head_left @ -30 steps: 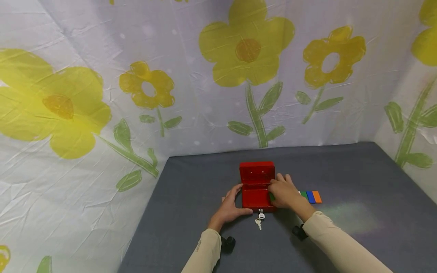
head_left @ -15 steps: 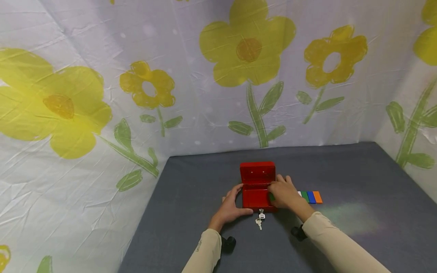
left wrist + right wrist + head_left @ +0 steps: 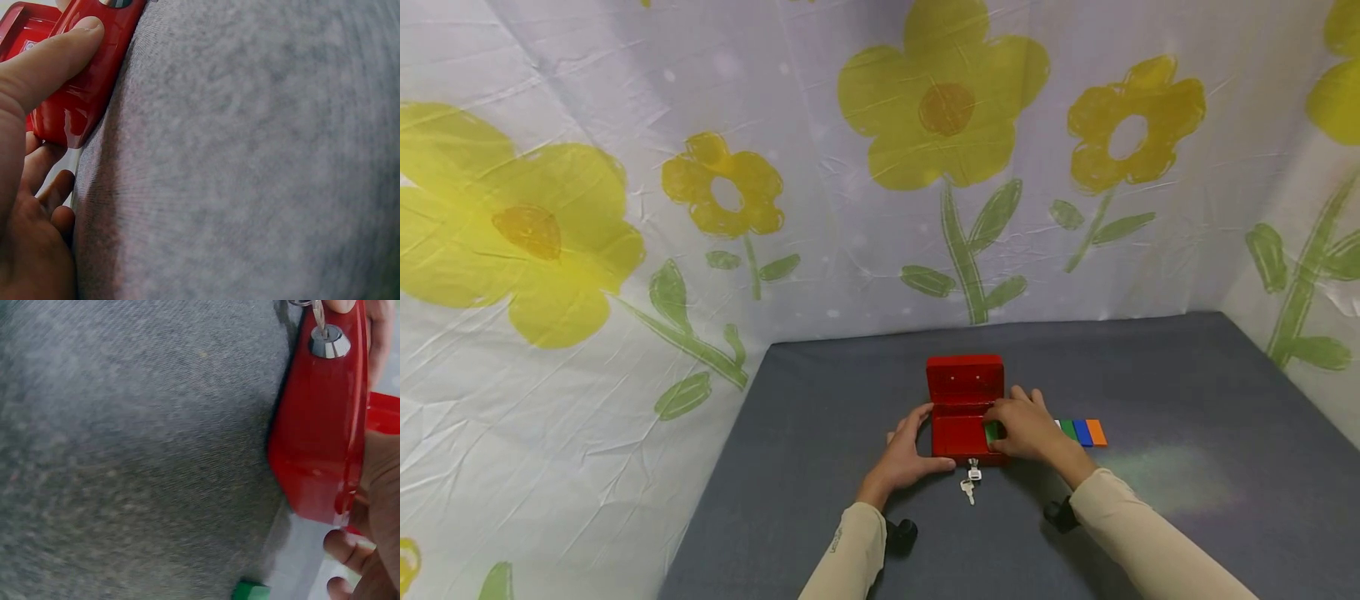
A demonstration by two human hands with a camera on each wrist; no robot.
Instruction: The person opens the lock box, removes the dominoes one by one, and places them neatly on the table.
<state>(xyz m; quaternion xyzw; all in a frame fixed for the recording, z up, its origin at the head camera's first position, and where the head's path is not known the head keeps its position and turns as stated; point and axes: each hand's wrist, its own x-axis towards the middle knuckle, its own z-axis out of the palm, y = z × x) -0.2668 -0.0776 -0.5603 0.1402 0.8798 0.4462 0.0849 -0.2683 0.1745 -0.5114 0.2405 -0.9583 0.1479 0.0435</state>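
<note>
A small red cash box (image 3: 958,435) stands on the table with its lid (image 3: 964,382) raised at the back. My left hand (image 3: 899,463) grips its left end, thumb on the front wall in the left wrist view and fingers round the side. My right hand (image 3: 1028,427) reaches over the right wall and pinches a green block (image 3: 991,432) inside the box, at its right end. Most of that block is hidden by the fingers. In the front lock (image 3: 329,342) sits a key, and a second key (image 3: 968,490) hangs from it onto the cloth.
To the right of the box lies a row of flat blocks, among them a green one (image 3: 1068,428), a blue one (image 3: 1083,432) and an orange one (image 3: 1097,432). The right hand partly covers this row. Grey cloth (image 3: 835,392) covers the table, with a flowered curtain behind.
My right thumb and fingers have shifted slightly left within the box, and more of the green block shows between them. The left hand and the box stay in place.
</note>
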